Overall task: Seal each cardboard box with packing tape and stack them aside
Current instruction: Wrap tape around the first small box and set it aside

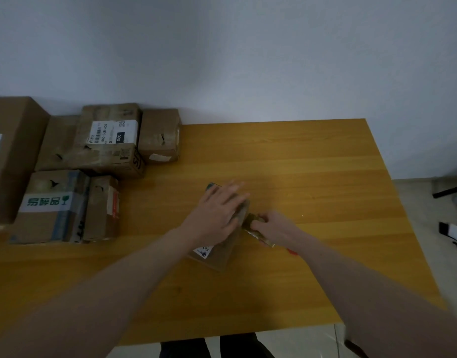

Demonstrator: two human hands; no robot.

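A small cardboard box [219, 257] with a white label lies mid-table, its far end under my left hand [217, 210], which presses flat on its top with straight, spread fingers. Right beside it, my right hand [270, 223] grips a roll of packing tape [253, 224], held against the box's right edge. The picture is blurred, so I cannot make out the tape strip itself. A small red thing [291, 251] peeks out from under my right forearm.
Several cardboard boxes crowd the table's left end: a tall one [13, 156] at the far left, a labelled one [108, 130] stacked on another, one with green characters [49, 205]. The wooden table [312, 164] ends at a white wall. Floor and dark objects lie right.
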